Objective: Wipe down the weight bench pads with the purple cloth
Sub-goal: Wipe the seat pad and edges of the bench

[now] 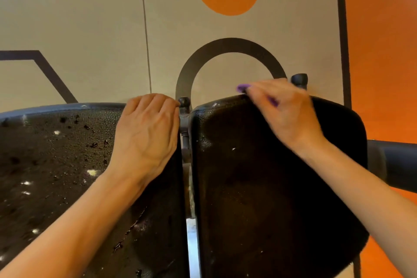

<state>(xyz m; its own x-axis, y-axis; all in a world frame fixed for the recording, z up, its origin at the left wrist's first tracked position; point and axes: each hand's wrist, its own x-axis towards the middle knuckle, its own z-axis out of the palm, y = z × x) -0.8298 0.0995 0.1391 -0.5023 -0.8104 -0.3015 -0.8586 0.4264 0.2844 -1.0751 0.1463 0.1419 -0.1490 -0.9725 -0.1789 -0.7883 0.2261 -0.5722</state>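
Two black textured bench pads fill the lower view. The left pad (pixel 52 153) is dotted with droplets and worn spots. The right pad (pixel 259 187) looks mostly dry and dark. My left hand (pixel 146 133) rests on the left pad's far right corner, its fingers curled over the top edge. My right hand (pixel 284 110) is at the right pad's top edge and grips the purple cloth (pixel 243 87); only small bits of cloth show past the fingers. The hand is blurred.
A metal frame post with a black knob (pixel 184 102) stands in the gap between the pads. Another black knob (pixel 299 80) sits behind the right pad. A dark padded roller (pixel 392 160) juts out at the right. A beige and orange painted wall lies close behind.
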